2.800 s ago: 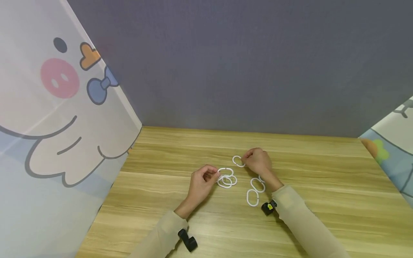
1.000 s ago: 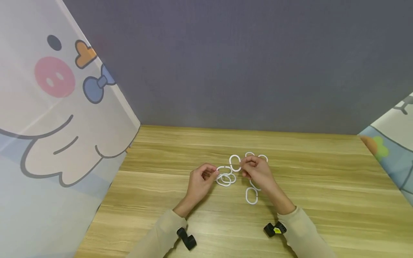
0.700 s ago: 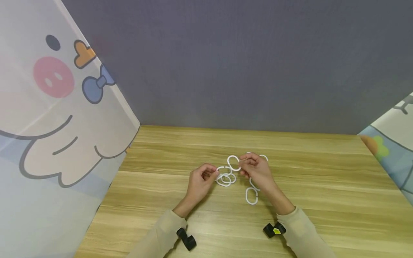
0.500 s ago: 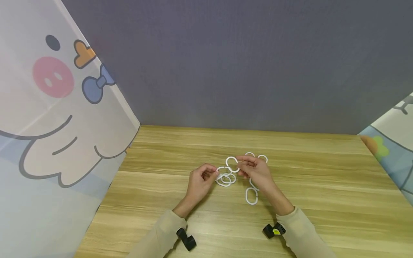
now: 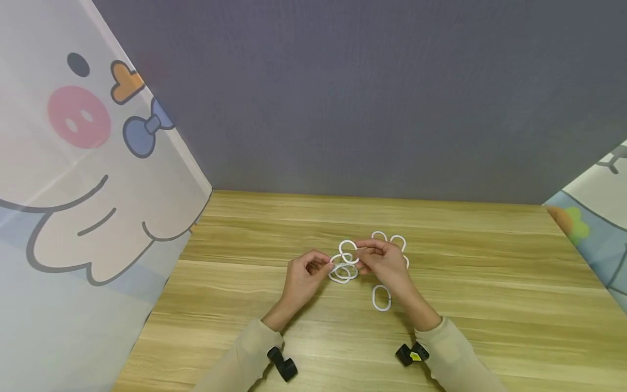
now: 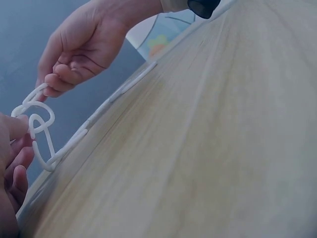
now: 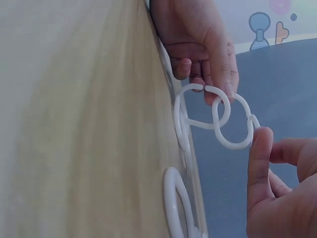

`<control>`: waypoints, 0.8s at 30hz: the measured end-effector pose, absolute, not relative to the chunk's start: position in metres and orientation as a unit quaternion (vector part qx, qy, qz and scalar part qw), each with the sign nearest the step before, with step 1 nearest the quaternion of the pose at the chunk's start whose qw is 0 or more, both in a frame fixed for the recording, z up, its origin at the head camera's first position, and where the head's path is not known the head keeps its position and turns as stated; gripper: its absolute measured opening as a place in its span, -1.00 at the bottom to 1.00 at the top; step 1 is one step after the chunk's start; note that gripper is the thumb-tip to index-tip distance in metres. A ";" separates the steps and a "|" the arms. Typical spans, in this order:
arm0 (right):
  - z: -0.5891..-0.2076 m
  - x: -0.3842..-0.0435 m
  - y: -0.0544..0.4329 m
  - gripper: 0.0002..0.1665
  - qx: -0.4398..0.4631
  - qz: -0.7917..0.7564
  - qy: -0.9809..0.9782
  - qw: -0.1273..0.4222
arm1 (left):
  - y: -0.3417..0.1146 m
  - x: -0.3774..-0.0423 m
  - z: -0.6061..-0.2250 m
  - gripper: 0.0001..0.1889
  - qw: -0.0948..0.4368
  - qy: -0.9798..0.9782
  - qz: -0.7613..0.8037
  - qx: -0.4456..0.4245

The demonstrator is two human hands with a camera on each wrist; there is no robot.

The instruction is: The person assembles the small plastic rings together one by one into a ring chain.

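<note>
My left hand (image 5: 306,275) pinches a white plastic chain link (image 5: 333,258) between thumb and fingertips. Other oval links (image 5: 338,281) hang from it or lie under it, some overlapping. My right hand (image 5: 388,267) pinches another white link (image 5: 340,247), whose edge meets the left-held link. Seen from the right wrist, the link (image 7: 233,147) by my left thumb passes through a gapped link (image 7: 177,114), and a link (image 7: 253,119) at my right fingertips touches or threads it. Which of these is threaded at the right cannot be told for sure.
Loose white links (image 5: 398,237) lie behind my right hand, partly covered by it. One more link (image 5: 374,299) lies nearer on the wooden table (image 5: 245,234). A grey panel (image 5: 372,109) stands at the table's back edge, with a cartoon-printed panel (image 5: 161,201) to the left.
My right hand has picked up the link near the back and brought it left and toward me, onto the left-held link. My left hand has stayed nearly still.
</note>
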State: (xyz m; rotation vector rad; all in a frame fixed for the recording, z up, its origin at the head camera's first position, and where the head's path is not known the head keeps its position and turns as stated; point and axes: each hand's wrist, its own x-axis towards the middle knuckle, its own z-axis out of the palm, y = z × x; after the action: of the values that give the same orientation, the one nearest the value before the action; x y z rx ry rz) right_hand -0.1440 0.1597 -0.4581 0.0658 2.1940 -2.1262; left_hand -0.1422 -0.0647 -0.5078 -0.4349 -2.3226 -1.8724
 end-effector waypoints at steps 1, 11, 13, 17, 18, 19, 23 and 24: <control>-0.459 -0.144 0.159 -0.66 0.022 -0.697 0.716 0.041 | -0.065 -0.142 -0.508 -0.93 0.065 -0.769 -0.619 -0.146; -0.461 -0.144 0.157 -0.62 0.022 -0.701 0.712 0.044 | -0.065 -0.142 -0.509 -0.94 0.067 -0.773 -0.616 -0.135; -0.461 -0.144 0.158 -0.61 0.024 -0.699 0.714 0.044 | -0.065 -0.143 -0.509 -0.94 0.068 -0.772 -0.617 -0.134; -0.461 -0.146 0.160 -0.60 0.033 -0.690 0.722 0.049 | -0.066 -0.143 -0.510 -0.91 0.073 -0.770 -0.620 -0.135; -0.460 -0.146 0.160 -0.60 0.036 -0.687 0.724 0.049 | -0.066 -0.143 -0.510 -0.91 0.074 -0.770 -0.619 -0.135; -0.460 -0.146 0.160 -0.61 0.038 -0.685 0.726 0.050 | -0.066 -0.143 -0.510 -0.91 0.075 -0.770 -0.619 -0.135; -0.459 -0.146 0.160 -0.66 0.041 -0.686 0.724 0.058 | -0.066 -0.144 -0.510 -0.92 0.078 -0.772 -0.616 -0.135; -0.459 -0.146 0.160 -0.68 0.042 -0.688 0.722 0.062 | -0.066 -0.144 -0.510 -0.92 0.079 -0.772 -0.616 -0.136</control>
State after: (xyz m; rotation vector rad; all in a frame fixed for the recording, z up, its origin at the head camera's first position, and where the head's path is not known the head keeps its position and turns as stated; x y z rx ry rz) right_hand -0.1456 0.1603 -0.4586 0.1258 2.1828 -2.0793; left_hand -0.1438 -0.0656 -0.5104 -0.4074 -2.3096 -1.8454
